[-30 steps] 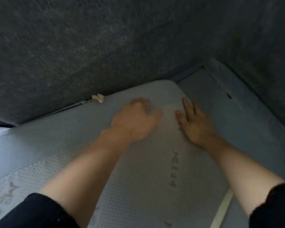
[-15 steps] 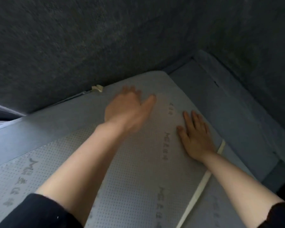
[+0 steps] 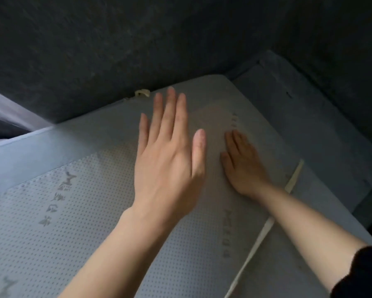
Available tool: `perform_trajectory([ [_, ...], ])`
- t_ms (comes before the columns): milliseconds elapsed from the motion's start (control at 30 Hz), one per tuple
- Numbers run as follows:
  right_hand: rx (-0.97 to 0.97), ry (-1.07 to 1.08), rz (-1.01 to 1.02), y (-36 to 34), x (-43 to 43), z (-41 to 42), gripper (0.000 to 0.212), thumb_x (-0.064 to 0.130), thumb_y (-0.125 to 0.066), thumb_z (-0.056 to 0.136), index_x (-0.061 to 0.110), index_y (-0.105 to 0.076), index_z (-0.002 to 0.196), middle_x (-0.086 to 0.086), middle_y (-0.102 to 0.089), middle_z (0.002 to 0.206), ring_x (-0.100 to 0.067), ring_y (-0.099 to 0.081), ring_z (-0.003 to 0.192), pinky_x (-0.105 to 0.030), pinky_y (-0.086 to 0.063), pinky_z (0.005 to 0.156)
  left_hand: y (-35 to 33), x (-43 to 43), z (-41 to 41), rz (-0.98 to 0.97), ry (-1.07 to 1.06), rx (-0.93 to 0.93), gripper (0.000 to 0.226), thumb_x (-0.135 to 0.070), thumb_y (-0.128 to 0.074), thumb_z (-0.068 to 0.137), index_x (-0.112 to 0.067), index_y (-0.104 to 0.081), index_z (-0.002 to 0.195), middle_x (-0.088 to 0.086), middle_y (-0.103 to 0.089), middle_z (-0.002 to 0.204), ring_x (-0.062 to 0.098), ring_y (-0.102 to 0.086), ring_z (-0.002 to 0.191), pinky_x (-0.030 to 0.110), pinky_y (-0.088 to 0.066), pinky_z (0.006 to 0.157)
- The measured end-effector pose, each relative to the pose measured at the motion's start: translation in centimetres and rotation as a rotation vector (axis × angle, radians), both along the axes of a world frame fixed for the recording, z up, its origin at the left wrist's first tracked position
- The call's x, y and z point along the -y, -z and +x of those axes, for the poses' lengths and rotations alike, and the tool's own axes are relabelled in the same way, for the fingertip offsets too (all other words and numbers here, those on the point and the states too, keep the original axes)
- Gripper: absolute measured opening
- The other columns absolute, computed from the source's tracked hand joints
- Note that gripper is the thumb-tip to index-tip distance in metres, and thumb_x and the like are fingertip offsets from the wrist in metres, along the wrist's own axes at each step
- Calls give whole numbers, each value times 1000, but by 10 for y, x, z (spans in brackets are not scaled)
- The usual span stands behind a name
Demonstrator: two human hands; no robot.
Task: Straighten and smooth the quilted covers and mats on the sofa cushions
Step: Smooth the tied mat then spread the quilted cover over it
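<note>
A grey dotted mat (image 3: 90, 222) with printed characters lies across the sofa seat, its rounded far corner near the backrest. My left hand (image 3: 167, 160) is spread over the mat with straight fingers pointing toward the backrest; whether the palm touches is unclear. My right hand (image 3: 243, 166) lies flat on the mat near its right edge, fingers straight. A cream trim strip (image 3: 264, 231) runs along that right edge beside my right forearm.
The dark grey sofa backrest (image 3: 159, 39) fills the top. A blue-grey seat cushion (image 3: 322, 143) shows to the right of the mat, meeting a side wall. A small cream tag (image 3: 142, 92) sticks out at the seam behind the mat.
My left hand has spread its fingers straight and now reaches further toward the backrest. My right hand has stayed flat on the mat near its right edge.
</note>
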State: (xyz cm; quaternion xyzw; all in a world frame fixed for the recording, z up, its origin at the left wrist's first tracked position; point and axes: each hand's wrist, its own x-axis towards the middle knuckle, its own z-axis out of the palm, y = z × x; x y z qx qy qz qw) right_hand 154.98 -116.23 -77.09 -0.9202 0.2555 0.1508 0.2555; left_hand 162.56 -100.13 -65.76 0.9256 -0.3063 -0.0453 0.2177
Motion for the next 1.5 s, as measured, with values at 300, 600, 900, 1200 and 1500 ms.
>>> perform_trajectory([
  [300, 851, 477, 214, -106, -44, 36, 52, 31, -27, 101, 5, -30, 147, -4, -25, 155, -17, -23, 145, -22, -14, 119, 16, -50, -15, 170, -16, -158, 66, -41, -9, 95, -15, -4, 154, 1, 3, 162, 8, 16, 144, 24, 19, 112],
  [600, 86, 155, 264, -101, -94, 10, 49, 29, -25, 105, 11, -21, 151, -5, -16, 160, -16, -12, 147, -19, -7, 112, -8, -151, -44, 364, -8, -34, 68, -49, -11, 98, -8, -15, 152, 7, -6, 161, 21, 3, 148, 33, 8, 118],
  [900, 309, 8, 20, -87, -198, -24, 65, 47, -6, 94, 17, -6, 152, 4, 0, 160, -11, 4, 147, -28, 8, 119, -57, -161, -27, 95, -197, 15, 66, -41, -16, 95, -15, 1, 154, 0, 12, 161, 10, 21, 144, 23, 22, 111],
  [1200, 534, 147, 162, -177, -180, 37, 52, 32, -23, 102, 14, -25, 150, -2, -20, 159, -15, -9, 147, -34, -2, 119, -16, -224, -71, 375, -143, -105, 75, -51, -2, 88, -15, 0, 154, 0, 11, 160, 11, 22, 142, 33, 19, 115],
  [1500, 151, -272, 67, -86, -262, -26, 57, 41, -18, 101, 24, 0, 153, 7, 8, 160, -7, 15, 145, -29, 14, 117, -121, -240, -45, -236, -328, 222, 63, -27, -36, 95, -8, -18, 152, 6, -4, 162, 16, 4, 148, 20, 12, 115],
])
